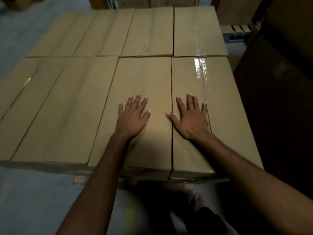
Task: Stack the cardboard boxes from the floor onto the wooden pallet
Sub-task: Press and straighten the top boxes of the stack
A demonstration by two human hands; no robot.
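Observation:
Several long brown cardboard boxes lie side by side in two rows and form a flat layer. My left hand (133, 116) rests flat, fingers spread, on the top of a near-row box (144, 78). My right hand (190, 117) lies flat on the taped box (218, 99) to its right, with the thumb reaching over the dark gap between the two. A small piece of the wooden pallet (78, 180) shows under the front edge of the boxes. The rest of the pallet is hidden.
Grey floor (33, 200) lies in front and to the left of the stack. A tall dark stack (277, 99) stands close on the right. More cartons (237, 9) and a blue pallet (237, 33) sit at the back right. My foot (196, 202) is below the front edge.

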